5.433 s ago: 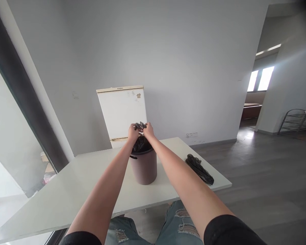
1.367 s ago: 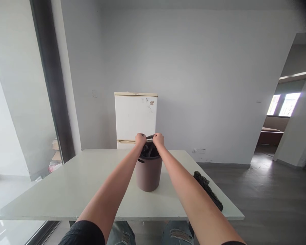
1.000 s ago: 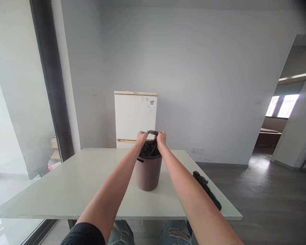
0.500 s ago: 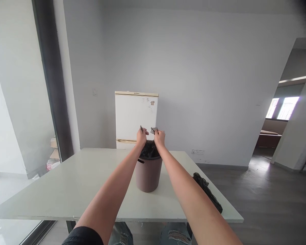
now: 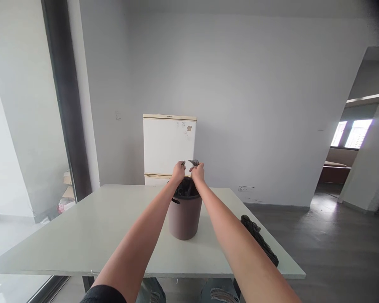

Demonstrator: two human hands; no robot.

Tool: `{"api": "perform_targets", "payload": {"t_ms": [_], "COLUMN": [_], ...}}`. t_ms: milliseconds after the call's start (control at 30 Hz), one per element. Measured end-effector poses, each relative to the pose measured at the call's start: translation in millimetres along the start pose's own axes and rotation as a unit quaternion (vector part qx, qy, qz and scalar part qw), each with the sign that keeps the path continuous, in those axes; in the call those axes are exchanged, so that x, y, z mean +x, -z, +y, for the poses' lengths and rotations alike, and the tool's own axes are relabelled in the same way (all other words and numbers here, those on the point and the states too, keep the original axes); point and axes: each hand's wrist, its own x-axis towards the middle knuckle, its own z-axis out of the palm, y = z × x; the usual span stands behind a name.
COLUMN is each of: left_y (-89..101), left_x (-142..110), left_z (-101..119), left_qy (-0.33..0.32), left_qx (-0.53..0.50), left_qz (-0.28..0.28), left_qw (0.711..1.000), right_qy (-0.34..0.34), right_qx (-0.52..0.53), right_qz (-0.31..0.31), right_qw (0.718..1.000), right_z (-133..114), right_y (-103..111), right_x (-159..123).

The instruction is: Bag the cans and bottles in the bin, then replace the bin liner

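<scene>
One dark plastic end is pinched in the left hand, another in the right hand, just above the mauve trash bin, which stands upright on the pale table, a black plastic bag inside.

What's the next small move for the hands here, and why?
Probably bring the left hand and right hand together so the dark plastic ends they seem to pinch can cross. Those ends show apart, with a gap between them, above the bin, and black plastic shows inside its mouth; the hands partly hide any link.
</scene>
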Motion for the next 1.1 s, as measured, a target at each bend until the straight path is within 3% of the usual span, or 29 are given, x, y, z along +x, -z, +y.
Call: {"api": "perform_targets", "payload": {"t_ms": [300,467,633,867,1100], "left_y": [5.8,4.2,8.2,18.5,17.0], "left_x": [-10,-14,-13,-16,-14], "left_z": [8,11,13,16,16], "left_qy": [0.005,-0.005,-0.009,0.014,0.039], "left_qx": [-0.031,-0.042,-0.007,0.067,0.126], "left_qz": [-0.049,-0.083,-0.046,0.056,0.018], "left_qw": [0.998,0.996,0.999,0.996,0.991], "right_qy": [0.004,0.063,0.093,0.116,0.131], "right_qx": [-0.042,-0.04,-0.037,-0.02,-0.028], "right_qz": [-0.009,-0.081,-0.108,-0.108,-0.095], "right_qw": [0.999,0.994,0.989,0.987,0.986], "right_z": [-4,-8,-10,-10,-13], "right_y": [6,6,4,-1,1], "right_x": [-7,-11,-12,-15,-17]}}
